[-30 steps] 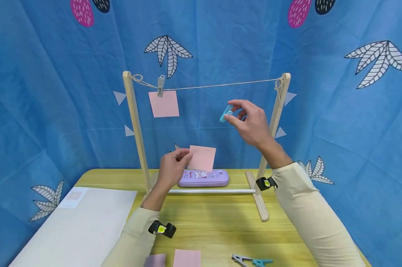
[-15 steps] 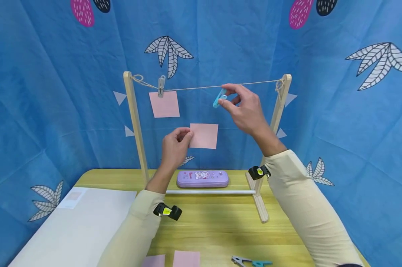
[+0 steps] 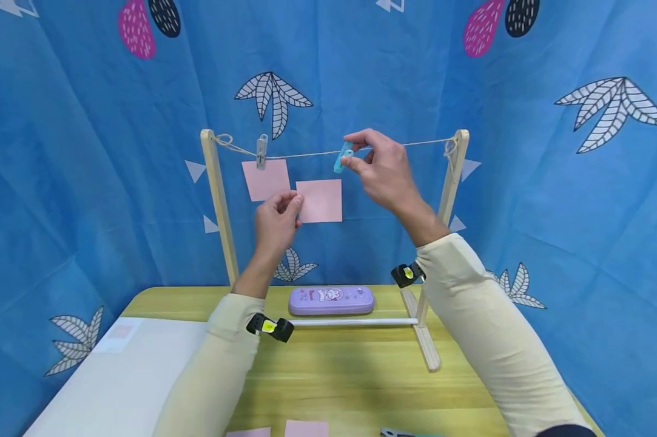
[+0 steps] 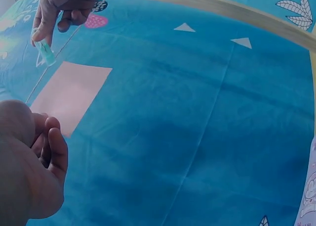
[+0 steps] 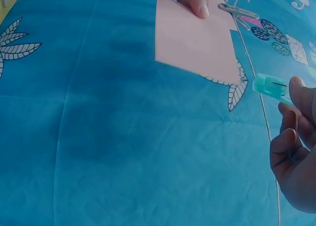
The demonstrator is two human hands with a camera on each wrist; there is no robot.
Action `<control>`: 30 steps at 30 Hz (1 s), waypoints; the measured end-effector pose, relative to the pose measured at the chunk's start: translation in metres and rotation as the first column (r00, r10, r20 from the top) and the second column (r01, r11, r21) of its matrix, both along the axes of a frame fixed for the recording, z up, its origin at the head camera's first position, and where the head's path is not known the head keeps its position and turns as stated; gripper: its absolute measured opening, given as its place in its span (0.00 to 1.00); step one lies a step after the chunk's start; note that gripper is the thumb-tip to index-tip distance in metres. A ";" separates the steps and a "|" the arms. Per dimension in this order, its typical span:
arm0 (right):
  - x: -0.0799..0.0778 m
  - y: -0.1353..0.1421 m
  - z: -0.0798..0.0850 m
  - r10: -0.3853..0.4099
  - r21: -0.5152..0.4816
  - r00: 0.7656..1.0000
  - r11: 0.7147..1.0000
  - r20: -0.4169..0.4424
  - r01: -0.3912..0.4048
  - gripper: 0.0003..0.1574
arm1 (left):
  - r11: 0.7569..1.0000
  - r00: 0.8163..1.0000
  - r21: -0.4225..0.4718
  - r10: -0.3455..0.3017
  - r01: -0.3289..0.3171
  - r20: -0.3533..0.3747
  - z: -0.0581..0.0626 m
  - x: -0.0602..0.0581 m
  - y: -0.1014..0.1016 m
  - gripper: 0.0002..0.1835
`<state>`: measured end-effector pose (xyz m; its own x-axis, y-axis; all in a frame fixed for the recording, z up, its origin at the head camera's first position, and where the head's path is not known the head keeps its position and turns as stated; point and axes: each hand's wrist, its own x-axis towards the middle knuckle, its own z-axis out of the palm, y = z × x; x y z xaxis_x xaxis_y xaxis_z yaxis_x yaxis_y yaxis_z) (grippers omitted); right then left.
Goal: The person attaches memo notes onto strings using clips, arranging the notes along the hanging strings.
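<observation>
My left hand [image 3: 278,223] pinches a square pink paper [image 3: 321,201] by its left edge, just below a string [image 3: 313,154] strung between two wooden posts. A blue clothespin [image 3: 343,159] is pinched between thumb and fingers of my right hand [image 3: 384,170], overlapping the string above the paper's right corner. In the right wrist view the clothespin [image 5: 270,85] lies close beside the string, and the paper [image 5: 192,38] is apart from it. A second pink paper [image 3: 266,180] hangs at the left from the string under a grey clothespin [image 3: 261,152].
The rack's right post [image 3: 452,176] stands beyond my right forearm. A purple pencil case [image 3: 332,301] lies behind the rack's white crossbar [image 3: 355,322]. White sheets [image 3: 137,370] cover the table's left side. Near the front edge are pink papers [image 3: 306,428] and another grey clothespin [image 3: 394,433].
My left hand has raised the pink paper from before the pencil case to just below the string. My right hand has carried the blue clothespin up and left to the string.
</observation>
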<state>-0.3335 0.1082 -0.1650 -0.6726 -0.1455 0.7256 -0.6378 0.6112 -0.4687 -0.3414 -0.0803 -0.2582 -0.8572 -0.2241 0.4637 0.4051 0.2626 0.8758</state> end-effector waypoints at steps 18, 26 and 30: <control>-0.012 -0.018 0.035 -0.058 0.061 0.997 0.997 0.058 0.054 0.14 | 1.000 1.000 0.012 0.014 -0.014 0.020 0.017 -0.009 0.005 0.18; -0.018 -0.024 0.042 -0.064 0.119 0.992 0.992 0.110 0.050 0.13 | 0.999 0.999 -0.001 0.038 -0.038 0.002 0.025 -0.013 0.010 0.16; -0.020 -0.028 0.045 -0.061 0.142 0.989 0.989 0.137 0.041 0.13 | 0.999 0.999 0.012 0.037 -0.037 0.004 0.028 -0.014 0.012 0.16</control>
<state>-0.3537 0.0803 -0.1202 -0.7754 -0.2008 0.5986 -0.5381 0.7062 -0.4601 -0.3558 -0.0687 -0.2301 -0.8499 -0.2618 0.4573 0.3917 0.2667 0.8806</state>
